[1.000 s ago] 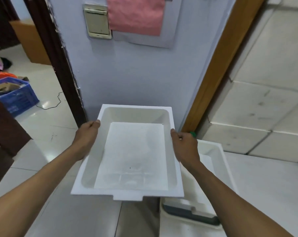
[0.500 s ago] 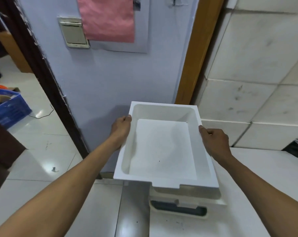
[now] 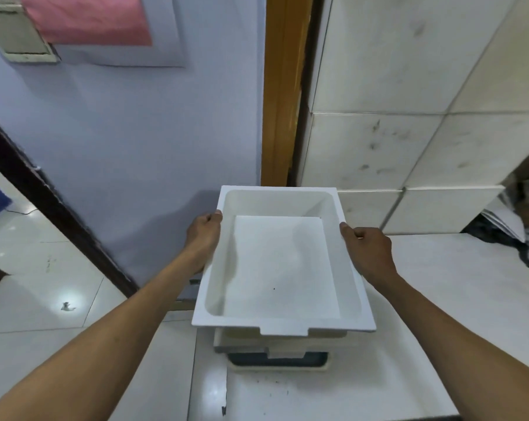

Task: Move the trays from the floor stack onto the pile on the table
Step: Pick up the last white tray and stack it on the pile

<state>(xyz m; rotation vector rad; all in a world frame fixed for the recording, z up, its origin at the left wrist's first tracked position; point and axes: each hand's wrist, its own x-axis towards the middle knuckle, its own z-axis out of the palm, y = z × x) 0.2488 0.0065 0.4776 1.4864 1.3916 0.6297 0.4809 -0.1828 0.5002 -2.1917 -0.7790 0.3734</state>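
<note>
Two hands show: the left hand [image 3: 204, 235] and the right hand [image 3: 368, 252], one on each side of a single white tray [image 3: 283, 268]. Directly beneath that tray, between the hands and a little nearer the person, at least two more trays [image 3: 275, 347] lie stacked on the one table [image 3: 439, 299]; the exact count there is hidden. One pink sheet [image 3: 87, 19] hangs far above the left hand.

Pink sheet [image 3: 87, 19] on lilac wall [image 3: 129, 132], wooden door frame [image 3: 283, 86] (orange-brown), tiled wall [image 3: 409, 101]
</note>
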